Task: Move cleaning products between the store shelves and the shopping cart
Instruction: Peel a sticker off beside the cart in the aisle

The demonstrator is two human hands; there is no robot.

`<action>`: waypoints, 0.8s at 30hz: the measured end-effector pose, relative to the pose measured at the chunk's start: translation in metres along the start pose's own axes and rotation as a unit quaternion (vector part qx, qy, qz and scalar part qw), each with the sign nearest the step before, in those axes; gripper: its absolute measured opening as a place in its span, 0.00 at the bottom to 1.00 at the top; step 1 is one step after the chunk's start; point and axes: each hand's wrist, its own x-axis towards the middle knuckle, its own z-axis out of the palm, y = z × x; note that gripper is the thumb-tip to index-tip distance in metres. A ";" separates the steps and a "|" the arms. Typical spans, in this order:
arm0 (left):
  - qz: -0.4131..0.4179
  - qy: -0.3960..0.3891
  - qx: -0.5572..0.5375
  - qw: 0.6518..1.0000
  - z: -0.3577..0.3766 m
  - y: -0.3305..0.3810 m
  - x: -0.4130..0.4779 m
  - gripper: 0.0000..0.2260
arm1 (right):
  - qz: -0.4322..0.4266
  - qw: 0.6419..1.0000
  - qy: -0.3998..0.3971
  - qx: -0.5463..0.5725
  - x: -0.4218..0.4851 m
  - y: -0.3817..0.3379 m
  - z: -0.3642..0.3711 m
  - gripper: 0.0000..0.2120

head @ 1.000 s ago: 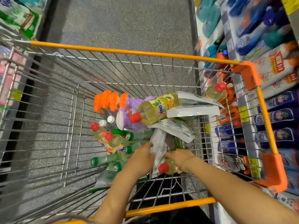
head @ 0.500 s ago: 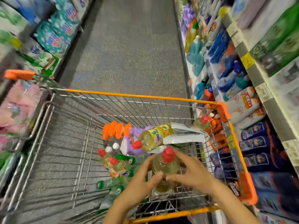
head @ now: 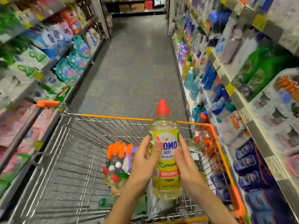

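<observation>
Steel shelves point(head: 248, 122) of cleaning products run along the right, just beside the wire shopping cart point(head: 113, 117). Over the cart's near end the yellow OMO detergent bottle point(head: 166, 160) is upright, long axis vertical (red cap up), gripped between the left hand point(head: 144, 164) and right hand point(head: 186, 167); the right hand lies nearer those shelves.

I'm seeing through one wide-angle camera on the person's head, facing forward and tilted down along the grey speckled aisle floor point(head: 137, 70). The silver wire shopping cart with orange trim point(head: 68, 159) sits close below; the clear yellow red-capped plastic bottle point(head: 166, 180), between left hand point(head: 144, 164) and right hand point(head: 186, 165), is nearest the lens.
</observation>
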 end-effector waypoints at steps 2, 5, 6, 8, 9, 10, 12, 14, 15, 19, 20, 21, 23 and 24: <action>0.010 -0.004 -0.005 1.000 0.005 0.008 0.002 0.14 | -0.001 1.000 0.007 0.008 0.001 -0.008 0.001 0.20; 0.014 0.004 -0.019 1.000 0.009 0.017 0.002 0.14 | -0.016 1.000 0.022 0.003 0.006 -0.016 -0.001 0.21; 0.016 0.007 -0.020 1.000 0.010 0.018 0.002 0.15 | -0.023 0.999 0.021 -0.002 0.007 -0.019 -0.002 0.22; 0.022 0.016 -0.029 0.999 0.014 0.021 0.001 0.15 | -0.032 0.999 0.015 -0.013 0.007 -0.026 -0.003 0.26; 0.022 0.023 -0.037 0.999 0.017 0.023 0.000 0.16 | -0.037 0.999 0.013 -0.019 0.008 -0.029 -0.003 0.26; 0.025 0.028 -0.047 0.998 0.019 0.024 -0.002 0.16 | -0.043 0.999 0.014 -0.021 0.007 -0.032 -0.003 0.25; 0.025 0.038 -0.071 0.996 0.024 0.028 -0.005 0.16 | -0.044 0.999 0.018 -0.014 0.005 -0.037 -0.004 0.21; 0.030 0.039 -0.075 0.996 0.028 0.030 -0.007 0.14 | -0.041 0.999 0.024 -0.015 0.003 -0.042 -0.005 0.22; 0.032 0.035 -0.077 0.996 0.029 0.032 -0.009 0.14 | -0.040 0.999 0.026 -0.016 0.001 -0.044 -0.006 0.24; 0.044 0.022 -0.080 0.996 0.037 0.039 -0.019 0.14 | -0.044 0.998 0.034 -0.010 -0.013 -0.052 -0.006 0.25; 0.049 0.016 -0.079 0.995 0.039 0.041 -0.022 0.14 | -0.049 0.998 0.043 -0.013 -0.018 -0.054 -0.006 0.24; 0.053 0.010 -0.078 0.995 0.041 0.043 -0.026 0.14 | -0.054 0.997 0.053 -0.017 -0.024 -0.056 -0.005 0.23; 0.058 -0.002 -0.078 0.995 0.045 0.049 -0.035 0.13 | -0.062 0.995 0.071 -0.025 -0.037 -0.063 -0.002 0.23; 0.060 -0.009 -0.076 0.995 0.047 0.052 -0.039 0.12 | -0.065 0.994 0.081 -0.026 -0.045 -0.067 0.000 0.20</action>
